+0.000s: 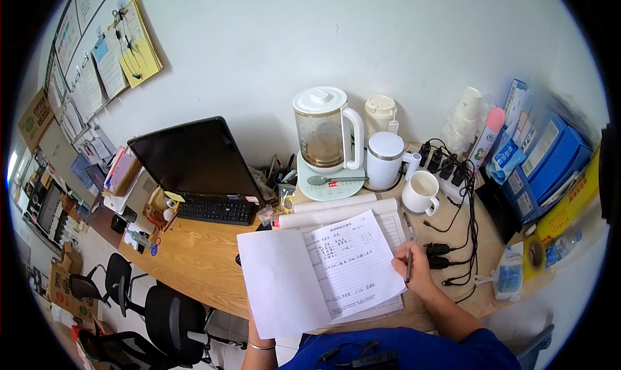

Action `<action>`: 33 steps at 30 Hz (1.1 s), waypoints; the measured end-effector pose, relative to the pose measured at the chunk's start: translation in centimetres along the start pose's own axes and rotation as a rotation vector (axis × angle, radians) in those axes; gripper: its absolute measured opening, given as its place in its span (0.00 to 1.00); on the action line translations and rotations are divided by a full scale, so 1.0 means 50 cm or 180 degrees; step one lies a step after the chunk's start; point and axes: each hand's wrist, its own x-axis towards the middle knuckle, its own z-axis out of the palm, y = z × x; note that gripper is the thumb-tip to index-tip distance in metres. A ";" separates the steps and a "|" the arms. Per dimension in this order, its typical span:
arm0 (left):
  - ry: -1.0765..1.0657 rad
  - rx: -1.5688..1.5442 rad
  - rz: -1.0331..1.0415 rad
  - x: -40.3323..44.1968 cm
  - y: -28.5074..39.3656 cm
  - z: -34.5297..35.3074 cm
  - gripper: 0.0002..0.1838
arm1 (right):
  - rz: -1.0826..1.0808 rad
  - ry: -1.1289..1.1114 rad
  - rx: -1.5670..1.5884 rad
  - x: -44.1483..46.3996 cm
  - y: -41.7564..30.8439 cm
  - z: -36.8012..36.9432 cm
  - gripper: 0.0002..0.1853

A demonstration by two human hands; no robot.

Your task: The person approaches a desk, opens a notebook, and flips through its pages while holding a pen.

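An unfolded paper booklet (284,279) lies in front of me; its left page is blank and its right page (352,263) is lined, with handwriting. The booklet rests partly over other printed sheets (387,224). My right hand (414,266) is closed around a dark pen (409,268) at the booklet's right edge. Below the left page, my left hand (252,323) is mostly covered by the paper, and its fingers are hidden. A bracelet (262,347) circles that wrist.
Behind the papers stand a glass kettle (320,137) on its base, a spoon (336,180), a lidded cup (384,160) and a white mug (421,194). Black cables (469,240) run down the right side. A monitor (194,153) and keyboard (217,210) sit left; chairs (171,321) stand below.
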 end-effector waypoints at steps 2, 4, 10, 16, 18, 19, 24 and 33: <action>0.0002 0.0012 -0.0017 -0.003 -0.001 -0.002 0.31 | -0.0016 0.0015 -0.0005 0.000 0.008 -0.001 0.12; 0.0005 0.0049 -0.0031 -0.003 -0.001 -0.005 0.30 | -0.0006 0.0002 -0.0017 0.000 0.006 -0.001 0.12; 0.0040 0.0143 -0.0020 -0.010 -0.002 -0.013 0.30 | -0.0045 -0.0016 -0.0088 0.000 0.009 -0.002 0.13; 0.0078 0.0328 0.0039 -0.010 0.001 -0.013 0.29 | -0.0016 0.0006 0.0020 -0.002 0.013 -0.001 0.13; 0.0084 0.0448 0.0073 -0.010 0.002 -0.009 0.29 | 0.0059 0.0026 0.0111 -0.001 0.008 0.001 0.14; 0.0086 0.0561 0.0121 -0.008 0.002 -0.006 0.29 | 0.0079 0.0078 0.0110 -0.001 0.004 0.002 0.15; 0.0077 0.1508 0.0394 0.023 -0.014 0.031 0.29 | 0.0012 0.0265 -0.0278 -0.008 -0.031 0.019 0.15; 0.0157 0.2097 0.0474 0.071 -0.093 0.122 0.21 | -0.0251 -0.0026 0.0020 -0.013 -0.060 0.003 0.08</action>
